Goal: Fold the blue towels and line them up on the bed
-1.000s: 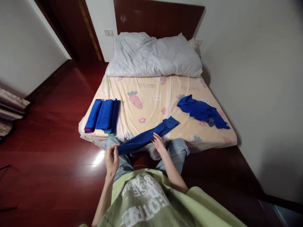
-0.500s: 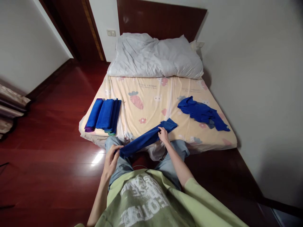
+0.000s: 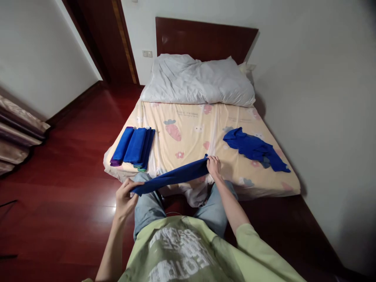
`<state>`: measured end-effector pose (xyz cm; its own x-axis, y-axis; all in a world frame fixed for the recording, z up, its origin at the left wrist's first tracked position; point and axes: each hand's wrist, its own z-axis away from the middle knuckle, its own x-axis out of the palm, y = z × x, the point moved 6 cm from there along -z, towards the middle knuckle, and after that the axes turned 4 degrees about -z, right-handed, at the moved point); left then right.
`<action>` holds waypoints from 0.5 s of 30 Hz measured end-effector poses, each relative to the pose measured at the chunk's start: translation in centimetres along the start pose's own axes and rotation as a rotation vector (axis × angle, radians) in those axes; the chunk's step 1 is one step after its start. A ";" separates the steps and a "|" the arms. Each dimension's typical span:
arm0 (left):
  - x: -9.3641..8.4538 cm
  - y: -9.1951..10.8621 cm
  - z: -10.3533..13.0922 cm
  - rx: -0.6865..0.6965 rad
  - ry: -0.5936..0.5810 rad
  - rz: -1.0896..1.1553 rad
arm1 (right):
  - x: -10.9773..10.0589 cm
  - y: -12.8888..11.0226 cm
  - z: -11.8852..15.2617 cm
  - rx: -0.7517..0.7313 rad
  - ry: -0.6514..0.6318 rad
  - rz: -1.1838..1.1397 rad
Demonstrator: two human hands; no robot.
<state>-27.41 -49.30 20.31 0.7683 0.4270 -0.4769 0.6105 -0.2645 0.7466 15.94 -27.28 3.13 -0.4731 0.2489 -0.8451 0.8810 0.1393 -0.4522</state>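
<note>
A long blue cloth (image 3: 173, 176) is stretched between my hands, above my knees and the near edge of the bed. My left hand (image 3: 127, 194) pinches its left end between thumb and fingers. At the other end, my right hand (image 3: 213, 165) is closed on the cloth, a little higher in view. Folded blue cloths (image 3: 135, 145) lie side by side on the left of the bed, with purple and green edges showing at their near ends. A crumpled heap of blue cloth (image 3: 254, 149) rests on the right side of the bed.
The bed (image 3: 190, 137) has a pale sheet printed with carrots and flowers. A bunched white quilt (image 3: 196, 82) lies by the dark headboard (image 3: 202, 41). Curtains (image 3: 20, 133) hang at the far left, and a wall rises on the right.
My right hand has moved to the cloth's right end, which no longer lies out on the bed. The cloth is raised and tauter, and my left hand has shifted left with its end.
</note>
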 end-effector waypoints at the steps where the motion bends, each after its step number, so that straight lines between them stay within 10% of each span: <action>1: -0.4 0.1 -0.2 0.002 0.063 0.011 | -0.3 -0.2 0.0 -0.025 -0.027 0.001; 6: -3.0 2.1 -1.9 0.087 0.350 0.051 | -1.0 -3.6 0.5 -0.213 -0.033 -0.106; 12: -10.9 1.6 -4.3 0.071 0.899 0.012 | -2.2 -6.1 1.4 -0.168 -0.112 -0.457; 15: -13.7 -0.1 -5.8 -0.062 0.931 -0.030 | -3.4 -6.3 2.5 -0.134 -0.190 -0.595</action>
<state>-39.12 -50.16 29.46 0.2719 0.9612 0.0476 0.5953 -0.2069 0.7764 12.03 -31.44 8.15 -0.8611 -0.0802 -0.5021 0.4540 0.3233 -0.8303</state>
